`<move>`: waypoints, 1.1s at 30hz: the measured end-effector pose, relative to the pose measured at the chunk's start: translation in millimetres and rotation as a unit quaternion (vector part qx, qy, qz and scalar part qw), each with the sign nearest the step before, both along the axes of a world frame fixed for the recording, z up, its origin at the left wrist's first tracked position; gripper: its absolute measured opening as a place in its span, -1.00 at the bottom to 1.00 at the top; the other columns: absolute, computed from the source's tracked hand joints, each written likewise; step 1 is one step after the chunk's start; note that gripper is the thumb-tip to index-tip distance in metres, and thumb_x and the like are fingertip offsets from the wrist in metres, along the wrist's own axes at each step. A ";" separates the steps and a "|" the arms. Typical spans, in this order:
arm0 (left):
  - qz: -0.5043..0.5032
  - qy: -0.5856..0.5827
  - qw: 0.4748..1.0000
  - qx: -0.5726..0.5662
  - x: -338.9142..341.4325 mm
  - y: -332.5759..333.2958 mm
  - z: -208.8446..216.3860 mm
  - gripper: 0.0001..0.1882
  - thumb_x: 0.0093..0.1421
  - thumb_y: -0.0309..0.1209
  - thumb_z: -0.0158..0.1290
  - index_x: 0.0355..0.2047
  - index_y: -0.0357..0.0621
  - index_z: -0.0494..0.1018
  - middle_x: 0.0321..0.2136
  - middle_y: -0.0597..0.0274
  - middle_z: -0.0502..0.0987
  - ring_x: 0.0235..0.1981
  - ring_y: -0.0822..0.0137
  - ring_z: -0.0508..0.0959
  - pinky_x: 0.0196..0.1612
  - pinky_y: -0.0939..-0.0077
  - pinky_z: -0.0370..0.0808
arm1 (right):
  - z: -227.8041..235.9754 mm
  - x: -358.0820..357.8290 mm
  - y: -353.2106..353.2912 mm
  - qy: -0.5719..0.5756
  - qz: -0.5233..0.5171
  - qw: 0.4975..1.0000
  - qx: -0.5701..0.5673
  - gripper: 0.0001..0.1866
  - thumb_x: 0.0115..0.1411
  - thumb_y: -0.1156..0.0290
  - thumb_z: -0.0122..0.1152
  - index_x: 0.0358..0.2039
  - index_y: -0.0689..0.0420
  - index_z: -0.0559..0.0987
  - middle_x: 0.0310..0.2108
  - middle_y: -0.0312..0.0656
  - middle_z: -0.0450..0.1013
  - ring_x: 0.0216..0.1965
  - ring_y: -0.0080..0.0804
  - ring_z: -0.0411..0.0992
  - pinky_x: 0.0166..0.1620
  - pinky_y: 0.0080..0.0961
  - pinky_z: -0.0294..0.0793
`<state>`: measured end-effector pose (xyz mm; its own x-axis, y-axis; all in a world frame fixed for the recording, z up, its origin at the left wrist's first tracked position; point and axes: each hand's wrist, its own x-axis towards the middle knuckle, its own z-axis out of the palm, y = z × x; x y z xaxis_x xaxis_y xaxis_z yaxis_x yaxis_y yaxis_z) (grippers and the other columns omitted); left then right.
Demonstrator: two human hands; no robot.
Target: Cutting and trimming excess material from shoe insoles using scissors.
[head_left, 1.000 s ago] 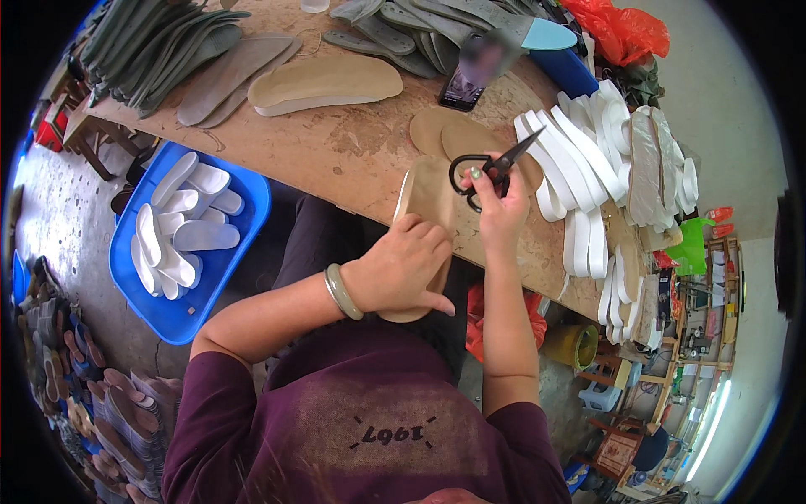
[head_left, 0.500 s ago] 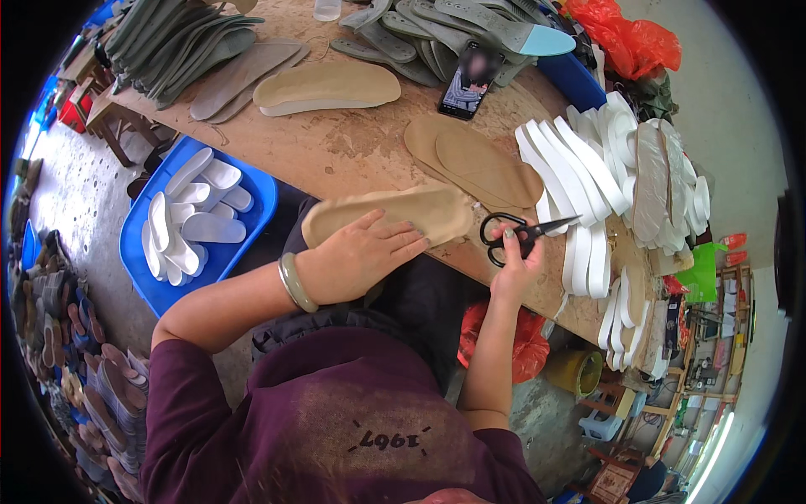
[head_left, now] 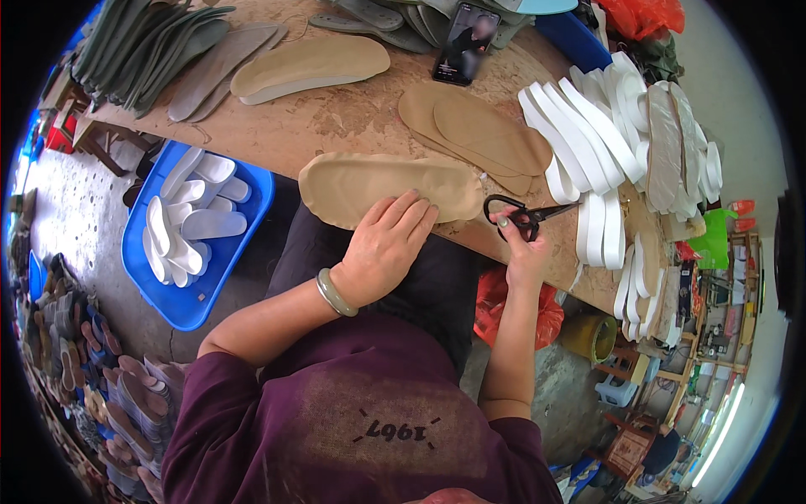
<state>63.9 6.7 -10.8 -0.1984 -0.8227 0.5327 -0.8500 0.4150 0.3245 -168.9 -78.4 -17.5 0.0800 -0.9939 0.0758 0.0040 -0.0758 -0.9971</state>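
Observation:
A beige insole (head_left: 369, 189) with a wavy, untrimmed rim lies at the table's near edge in front of me. My left hand (head_left: 389, 239) rests on its near side, fingers stretched out over the surface and the thumb out of sight. To the right, my right hand (head_left: 522, 244) is closed around the handles of black scissors (head_left: 550, 212), whose blades point right toward the white pieces. The scissors are just off the insole's right end. Flat brown sole-shaped sheets (head_left: 483, 139) overlap beyond it, and a beige insole with a white underside (head_left: 311, 67) lies farther back.
White curved pieces (head_left: 579, 139) are stacked on the right of the table (head_left: 336, 126). Grey insoles (head_left: 143, 55) pile up at the far left, near a phone (head_left: 464, 46) at the back. A blue basket (head_left: 189, 307) of white pieces stands below the table's left side.
The view has shifted, so the table appears higher. My left hand has slid toward the insole's near edge, baring more of its surface. The scissors stay in my right hand.

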 end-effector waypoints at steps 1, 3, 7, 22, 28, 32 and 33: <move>0.001 -0.006 1.000 -0.023 1.2 -2.7 -4.9 -0.57 0.08 -0.45 0.02 0.00 -0.27 0.44 -0.06 0.14 0.49 0.11 0.14 0.44 0.17 0.27 0.37 | 3.5 7.1 -1.0 0.004 -0.004 1.000 0.000 -0.84 0.21 0.59 0.27 -0.18 0.27 0.59 -0.27 -0.21 0.58 -0.21 -0.47 0.55 -0.03 -0.53 0.51; -0.002 -0.007 0.999 -0.046 3.5 -4.7 -9.2 -0.58 0.09 -0.42 0.00 -0.02 -0.26 0.44 -0.08 0.15 0.49 0.10 0.16 0.44 0.17 0.31 0.36 | 11.1 23.1 -2.9 0.033 0.058 0.995 -0.075 -0.83 0.22 0.58 0.25 -0.16 0.26 0.59 -0.28 -0.23 0.58 -0.24 -0.48 0.55 -0.10 -0.51 0.53; -0.010 -0.007 0.999 -0.031 4.7 -1.7 -14.5 -0.58 0.10 -0.43 0.01 0.01 -0.21 0.47 -0.06 0.16 0.52 0.09 0.19 0.48 0.08 0.33 0.42 | 52.3 64.2 -9.2 0.307 0.239 0.891 -0.234 -0.70 0.03 0.69 0.27 -0.19 0.16 0.60 -0.29 -0.20 0.55 -0.27 -0.34 0.57 -0.20 -0.49 0.53; -0.015 0.009 0.998 -0.052 10.0 -2.0 -14.8 -0.59 0.09 -0.46 0.03 -0.01 -0.23 0.50 -0.03 0.09 0.53 0.04 0.23 0.55 -0.11 0.44 0.49 | 13.0 83.5 -15.7 0.309 0.104 0.866 -0.379 -0.71 -0.05 0.64 0.32 -0.25 0.20 0.58 -0.25 -0.20 0.53 -0.29 -0.33 0.57 -0.25 -0.48 0.55; -0.004 -0.005 0.998 -0.060 9.1 -5.8 -15.4 -0.60 0.10 -0.42 -0.01 -0.03 -0.25 0.46 -0.08 0.16 0.50 0.06 0.26 0.51 -0.06 0.47 0.48 | 16.7 78.9 -27.6 0.017 0.013 1.000 -0.019 -0.87 0.22 0.51 0.29 -0.24 0.27 0.61 -0.31 -0.25 0.54 -0.35 -0.53 0.55 -0.21 -0.54 0.53; -0.007 -0.012 0.998 -0.065 10.8 -2.1 -13.7 -0.60 0.10 -0.41 0.00 -0.03 -0.26 0.46 -0.07 0.15 0.50 0.05 0.25 0.52 -0.08 0.46 0.48 | 49.0 67.5 -24.9 0.232 0.179 0.944 -0.150 -0.81 0.04 0.62 0.30 -0.27 0.20 0.62 -0.32 -0.25 0.55 -0.32 -0.41 0.56 -0.22 -0.50 0.54; -0.018 0.018 0.998 -0.057 10.4 -0.3 -13.9 -0.62 0.09 -0.45 0.04 -0.05 -0.23 0.50 -0.06 0.11 0.52 0.02 0.21 0.54 -0.09 0.42 0.49 | 54.6 67.8 -25.3 0.326 0.288 0.859 -0.270 -0.74 -0.03 0.66 0.29 -0.27 0.17 0.62 -0.31 -0.24 0.55 -0.31 -0.34 0.56 -0.23 -0.47 0.55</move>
<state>74.2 6.4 -24.8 -0.2057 -0.7491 0.6297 -0.8231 0.4805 0.3028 -101.1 -103.8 37.1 0.7471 -0.6088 0.2667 -0.3496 -0.7012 -0.6214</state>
